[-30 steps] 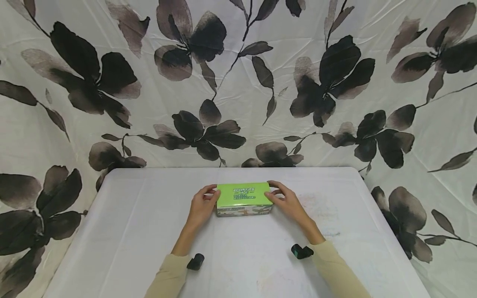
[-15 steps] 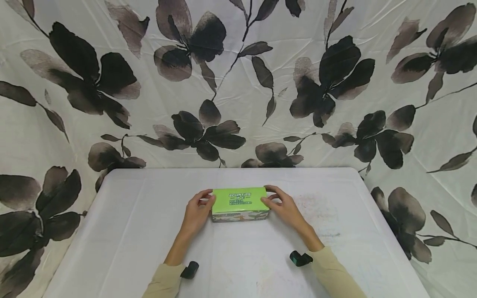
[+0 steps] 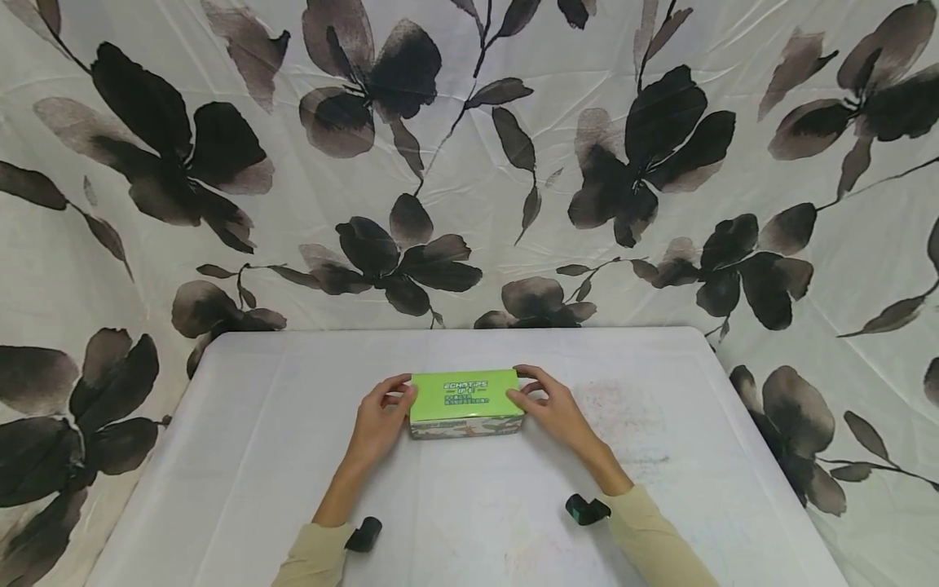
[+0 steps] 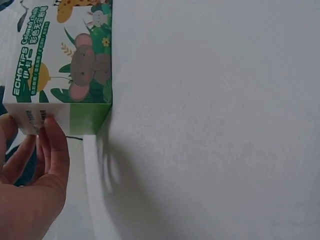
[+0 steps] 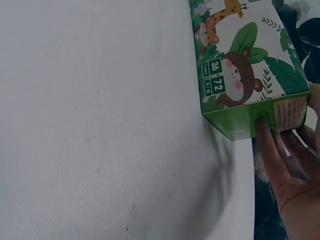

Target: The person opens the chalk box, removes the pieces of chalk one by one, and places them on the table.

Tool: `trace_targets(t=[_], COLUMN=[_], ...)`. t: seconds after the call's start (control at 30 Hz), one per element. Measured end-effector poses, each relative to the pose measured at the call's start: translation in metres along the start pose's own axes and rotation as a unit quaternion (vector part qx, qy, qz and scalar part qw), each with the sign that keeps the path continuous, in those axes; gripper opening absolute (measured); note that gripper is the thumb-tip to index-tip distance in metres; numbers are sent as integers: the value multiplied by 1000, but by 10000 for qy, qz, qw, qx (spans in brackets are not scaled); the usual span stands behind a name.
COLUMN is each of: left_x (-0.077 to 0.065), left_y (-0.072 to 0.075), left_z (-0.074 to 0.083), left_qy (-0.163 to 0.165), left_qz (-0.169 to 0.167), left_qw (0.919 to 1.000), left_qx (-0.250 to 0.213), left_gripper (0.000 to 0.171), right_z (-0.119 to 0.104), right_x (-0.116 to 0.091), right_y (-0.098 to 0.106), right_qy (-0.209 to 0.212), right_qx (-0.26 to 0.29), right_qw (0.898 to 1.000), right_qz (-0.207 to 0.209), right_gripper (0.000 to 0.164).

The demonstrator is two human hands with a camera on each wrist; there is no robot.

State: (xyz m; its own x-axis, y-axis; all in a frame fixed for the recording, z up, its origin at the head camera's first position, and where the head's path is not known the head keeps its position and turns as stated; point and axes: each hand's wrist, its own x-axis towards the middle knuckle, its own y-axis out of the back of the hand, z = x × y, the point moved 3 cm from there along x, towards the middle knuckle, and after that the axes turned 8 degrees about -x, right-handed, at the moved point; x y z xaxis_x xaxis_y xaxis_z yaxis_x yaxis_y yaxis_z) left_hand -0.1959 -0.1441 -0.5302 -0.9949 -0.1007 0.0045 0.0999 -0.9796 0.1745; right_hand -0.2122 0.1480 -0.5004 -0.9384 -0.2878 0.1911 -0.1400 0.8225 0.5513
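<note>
Chalk box [image 3: 465, 399]: green top, ECHOTIPS brand, on white surface [image 3: 469, 505], approx. ctr
L hand [image 3: 376, 424]: part-open, fingers bent, grips L end
R hand [image 3: 555, 412]: ditto, grips R end
Backdrop [image 3: 623, 41]: floral cloth, b/g

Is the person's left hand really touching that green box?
Touching: the left wrist view shows fingertips of the left hand against the box's printed end.

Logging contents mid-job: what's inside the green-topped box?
Nothing inside is visible: the green-topped box looks closed in the head view, so its panels cover any contents. The left wrist view shows printed words reading "Colored chalk", which suggests but doesn't prove what it holds.
</note>
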Motion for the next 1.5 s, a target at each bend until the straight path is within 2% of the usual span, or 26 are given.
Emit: trace_targets(t=[0.1, 0.27, 0.43, 0.57, 0.73, 0.93, 1.03, 1.23, 1.37, 1.5], left_x=[1, 0, -4, -6, -4, -3, -3, -2, -1, -1], left_y=[-1, -3, -7, -9, -8, -6, -5, -6, -7, -8], left_z=[0, -2, -7, -10, -14, -17, -17, -18, -17, -15], left_qy=[-58, -100, -142, -225, -228, -238, -285, -311, -375, -418], left_qz=[-33, -348, -956, -1214, -1195, -1197, -1224, -1185, -1206, -1204], left_qw=[9999, 9990, 9947, 9915, 9912, 9914, 9910, 9908, 9902, 9899], left_qx=[150, 273, 347, 420, 517, 476, 464, 575, 602, 620], left_gripper=[46, 65, 97, 111, 112, 110, 109, 110, 109, 108], right_z=[-4, 13, 1, -11, -26, -38, -42, -49, -55, -57], right_x=[1, 10, 15, 20, 27, 33, 34, 38, 43, 47], right_y=[3, 4, 7, 5, -3, -16, -20, -21, -22, -21], right_qy=[235, 857, 1198, 1542, 1849, 2125, 2091, 2016, 2013, 2182], right_qx=[-164, -877, -1436, -1571, -1789, -2554, -2862, -3436, -3602, -3707], right_qw=[9996, 9923, 9824, 9753, 9643, 9371, 9275, 9059, 8949, 8837], right_qz=[-6, 169, 28, -205, -624, -1065, -1187, -1436, -1699, -1846], right_gripper=[47, 50, 47, 47, 54, 65, 68, 66, 61, 59])
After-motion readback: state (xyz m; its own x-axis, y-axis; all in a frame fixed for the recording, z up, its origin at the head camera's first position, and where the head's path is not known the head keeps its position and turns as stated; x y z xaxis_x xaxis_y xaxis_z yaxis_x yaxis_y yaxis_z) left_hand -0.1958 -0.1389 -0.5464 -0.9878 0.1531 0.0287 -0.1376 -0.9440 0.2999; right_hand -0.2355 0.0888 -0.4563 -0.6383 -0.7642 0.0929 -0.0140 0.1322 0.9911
